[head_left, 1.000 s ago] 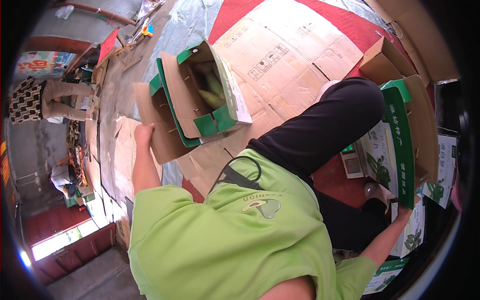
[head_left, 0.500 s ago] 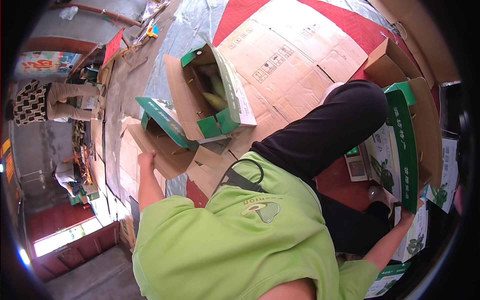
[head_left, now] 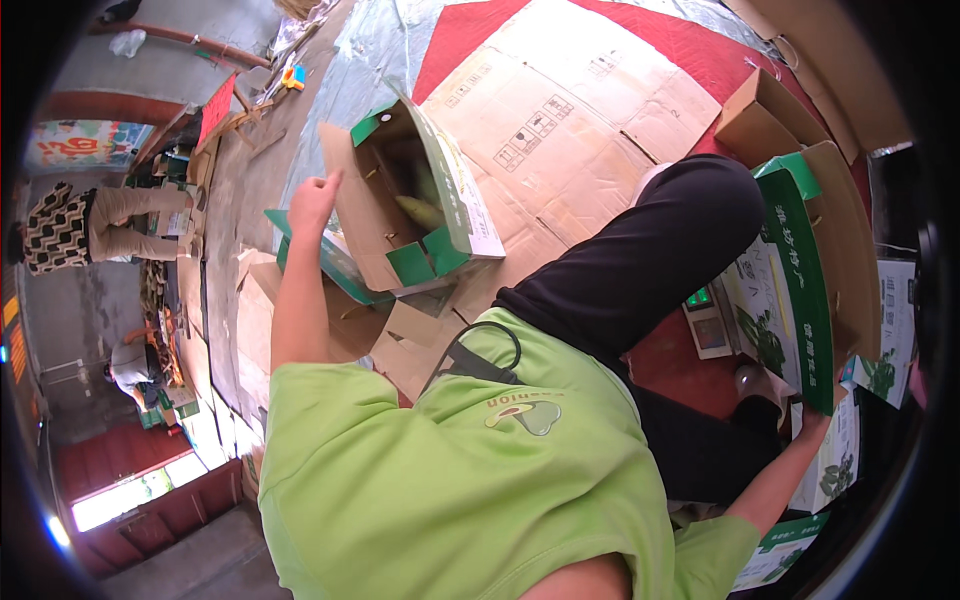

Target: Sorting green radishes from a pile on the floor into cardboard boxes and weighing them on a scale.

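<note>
The person sits on the floor in a light green shirt (head_left: 460, 480) and black trousers (head_left: 650, 235), arms spread to either side. Their left hand (head_left: 315, 205) is up by the raised flap of an open box (head_left: 475, 210), fingers curled in and thumb against or right beside the flap's edge — from here I cannot tell whether it pinches the cardboard. That box stands ahead and to the left, its mouth tipped toward the left; inside, in shadow, lie long pale green and yellowish vegetables (head_left: 420, 210). Just beyond the left forearm, partly hidden by it, is another open box with a green lid (head_left: 335, 265), tucked low beside the first one.

Over on the right side, the right hand (head_left: 815, 430) is at the near lower corner of a green and white box (head_left: 800, 290), whose open brown inside faces away to the right. Its fingers are mostly out of sight behind the corner, so how tight the grip is, I cannot tell. Between that box and the person's legs sits a small scale (head_left: 708, 330) with a lit green display, on a red mat (head_left: 655, 370).

A big flattened cardboard sheet (head_left: 560, 110) covers the floor in front — and far off to the left, someone in a patterned top (head_left: 65, 225) bends over.
</note>
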`<state>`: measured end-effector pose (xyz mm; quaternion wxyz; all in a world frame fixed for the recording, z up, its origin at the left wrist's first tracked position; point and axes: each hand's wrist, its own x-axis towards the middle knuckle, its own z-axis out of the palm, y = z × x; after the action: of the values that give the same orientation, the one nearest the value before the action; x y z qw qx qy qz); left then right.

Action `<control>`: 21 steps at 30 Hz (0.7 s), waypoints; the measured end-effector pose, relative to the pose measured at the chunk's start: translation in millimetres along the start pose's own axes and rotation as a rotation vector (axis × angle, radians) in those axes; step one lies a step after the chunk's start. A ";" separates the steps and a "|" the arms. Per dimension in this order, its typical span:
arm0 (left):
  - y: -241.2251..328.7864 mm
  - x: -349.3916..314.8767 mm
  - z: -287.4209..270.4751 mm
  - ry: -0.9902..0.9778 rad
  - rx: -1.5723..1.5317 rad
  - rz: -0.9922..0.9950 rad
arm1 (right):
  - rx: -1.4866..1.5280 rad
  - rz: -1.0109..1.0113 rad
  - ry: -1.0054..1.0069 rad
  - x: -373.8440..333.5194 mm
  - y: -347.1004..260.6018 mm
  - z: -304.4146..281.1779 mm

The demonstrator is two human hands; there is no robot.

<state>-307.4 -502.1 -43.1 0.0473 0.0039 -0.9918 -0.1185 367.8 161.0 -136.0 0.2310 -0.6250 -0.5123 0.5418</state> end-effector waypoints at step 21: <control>-151.0 -20.7 33.0 -0.261 0.363 -0.169 | 0.051 -0.063 0.032 26.5 25.3 -9.0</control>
<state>-290.5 -640.7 -112.6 -0.0927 0.0799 -0.9908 0.0585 383.0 177.7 -166.3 0.2720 -0.6112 -0.5139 0.5371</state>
